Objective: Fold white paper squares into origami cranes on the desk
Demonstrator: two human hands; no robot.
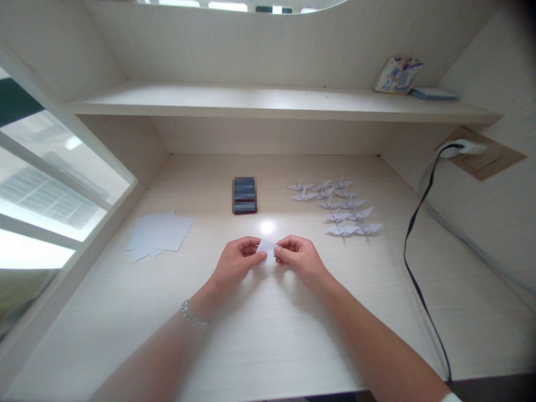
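A small folded piece of white paper [267, 248] is pinched between my two hands, a little above the desk. My left hand [242, 258] grips its left side between thumb and fingers; a chain bracelet circles that wrist. On the opposite side, my right hand [299, 254] pinches the paper's right edge. To the right, several white paper cranes [345, 216] stand grouped in rows. Loose white paper sheets [161, 233] lie in an overlapping pile left of my hands. My fingers partly cover the paper, so its exact fold is hard to make out.
A phone [244, 195] with a blurred screen lies beyond my hands. Above the desk runs a shelf [251, 100] holding a small colourful box [397, 75]. From a wall socket [481, 153], a black cord [412, 234] trails down the desk's right side.
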